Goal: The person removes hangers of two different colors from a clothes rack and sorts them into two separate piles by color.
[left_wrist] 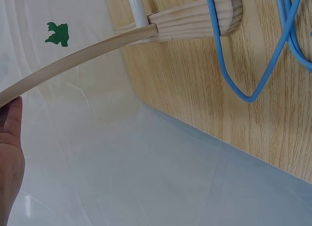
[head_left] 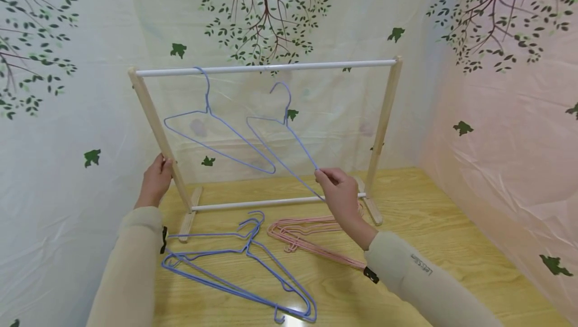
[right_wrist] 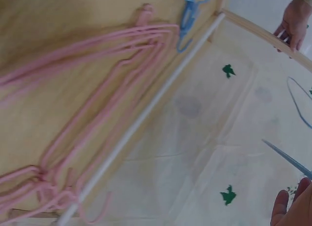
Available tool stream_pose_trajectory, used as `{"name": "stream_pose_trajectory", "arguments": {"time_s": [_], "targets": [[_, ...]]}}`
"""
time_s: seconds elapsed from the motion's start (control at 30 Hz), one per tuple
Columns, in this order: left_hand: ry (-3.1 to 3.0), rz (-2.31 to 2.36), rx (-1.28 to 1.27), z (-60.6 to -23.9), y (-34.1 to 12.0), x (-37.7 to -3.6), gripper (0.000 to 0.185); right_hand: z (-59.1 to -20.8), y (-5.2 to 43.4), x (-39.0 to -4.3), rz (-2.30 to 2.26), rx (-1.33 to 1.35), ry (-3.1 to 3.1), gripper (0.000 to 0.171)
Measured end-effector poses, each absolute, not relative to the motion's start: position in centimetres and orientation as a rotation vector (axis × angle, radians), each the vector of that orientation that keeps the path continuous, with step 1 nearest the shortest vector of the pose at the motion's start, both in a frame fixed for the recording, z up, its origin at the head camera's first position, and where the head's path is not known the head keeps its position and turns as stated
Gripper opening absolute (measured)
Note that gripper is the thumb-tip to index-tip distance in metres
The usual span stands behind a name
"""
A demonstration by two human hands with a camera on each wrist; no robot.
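Observation:
My left hand (head_left: pixel 155 179) grips the left wooden post (head_left: pixel 152 114) of a small clothes rack, partway up; in the left wrist view its fingers (left_wrist: pixel 13 119) touch that post. My right hand (head_left: pixel 340 191) pinches a blue wire hanger (head_left: pixel 286 116) by its right shoulder end. This hanger is tilted, its hook raised below the white top rail (head_left: pixel 316 65) and apart from it as far as I can tell. Farther left, another blue hanger (head_left: pixel 207 99) hangs by its hook from the rail. In the right wrist view only one end of the held hanger (right_wrist: pixel 287 158) shows.
Several blue hangers (head_left: pixel 247 250) lie piled on the wood-grain table (head_left: pixel 451 257) in front of the rack. A stack of pink hangers (head_left: pixel 316 252) lies to their right, below my right forearm. The rack's lower bar (head_left: pixel 257 203) runs behind both piles. Printed cloth (head_left: pixel 316 16) surrounds the table.

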State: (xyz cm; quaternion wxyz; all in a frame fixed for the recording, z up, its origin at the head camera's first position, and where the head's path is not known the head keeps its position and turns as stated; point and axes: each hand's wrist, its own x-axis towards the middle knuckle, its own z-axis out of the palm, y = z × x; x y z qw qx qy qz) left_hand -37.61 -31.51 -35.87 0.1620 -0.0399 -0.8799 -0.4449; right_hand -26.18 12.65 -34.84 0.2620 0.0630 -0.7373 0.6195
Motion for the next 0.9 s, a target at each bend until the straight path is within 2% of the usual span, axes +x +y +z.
{"name": "stream_pose_trajectory", "arguments": {"time_s": [0.47,0.9], "targets": [[-2.498,-1.230,-0.112,-36.1,-31.4,-37.5,0.052,-41.6,17.2,-22.4,1.700,0.072,-2.175,0.024],[-2.505,-1.258,-0.136,-36.0,-31.4,-37.5,0.053,-45.5,17.9,-17.2,1.746,0.070,-2.208,0.011]]}}
